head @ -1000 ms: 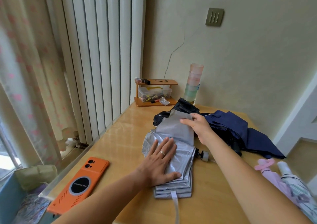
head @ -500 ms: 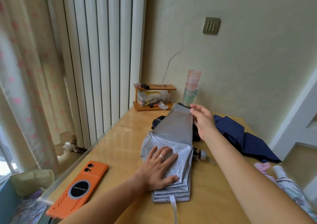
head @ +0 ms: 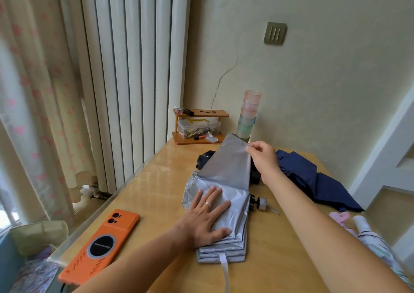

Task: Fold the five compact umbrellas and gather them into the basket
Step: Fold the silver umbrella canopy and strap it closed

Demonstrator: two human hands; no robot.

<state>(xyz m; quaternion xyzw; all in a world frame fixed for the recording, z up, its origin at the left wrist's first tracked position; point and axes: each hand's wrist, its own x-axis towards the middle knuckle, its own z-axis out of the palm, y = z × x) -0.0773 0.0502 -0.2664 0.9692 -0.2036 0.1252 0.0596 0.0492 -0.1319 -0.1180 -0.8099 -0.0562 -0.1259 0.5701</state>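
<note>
My left hand [head: 206,216] still flat, fingers straight, pressing grey umbrella [head: 226,236] pleats onto table [head: 156,180]. My right hand [head: 264,158] pinches corner of loose flap [head: 230,165], now lifted higher and taut. Probably ready to lay over stack. Navy umbrella [head: 318,180] behind, unfolded. Basket unseen.

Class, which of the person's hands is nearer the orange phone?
Left. The left hand lies flat on the silver umbrella beside the orange phone; the right hand pinches its raised panel farther back.
</note>
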